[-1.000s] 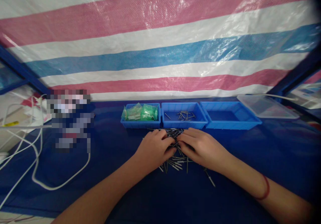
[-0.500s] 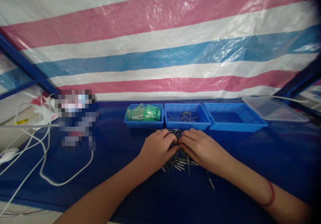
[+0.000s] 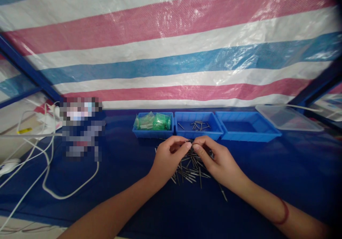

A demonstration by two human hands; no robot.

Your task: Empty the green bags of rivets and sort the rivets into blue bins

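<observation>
A pile of thin metal pins (image 3: 189, 174), shaped like blind rivets, lies loose on the blue tabletop. Over its far part my left hand (image 3: 167, 158) pinches with thumb and forefinger. My right hand (image 3: 220, 160) meets it there, its thumb and forefinger also pinched. A small dark bit of a pin shows between the fingertips; most of it is hidden by the fingers. One single pin (image 3: 223, 192) lies apart, below my right wrist. Just behind the hands, the middle blue bin (image 3: 197, 133) holds several similar pins (image 3: 198, 126).
A left blue bin (image 3: 153, 133) contains green and clear plastic packets (image 3: 161, 122). The right blue bin (image 3: 248, 136) stands beside a clear plastic lid (image 3: 291, 118). White cables (image 3: 72, 196) loop over the table's left side. A striped plastic sheet (image 3: 165, 67) hangs behind.
Both hands have turned so that thumbs and forefingers now show, raised slightly at the pile's far part. More of the pile is visible beneath them. The view has shifted slightly.
</observation>
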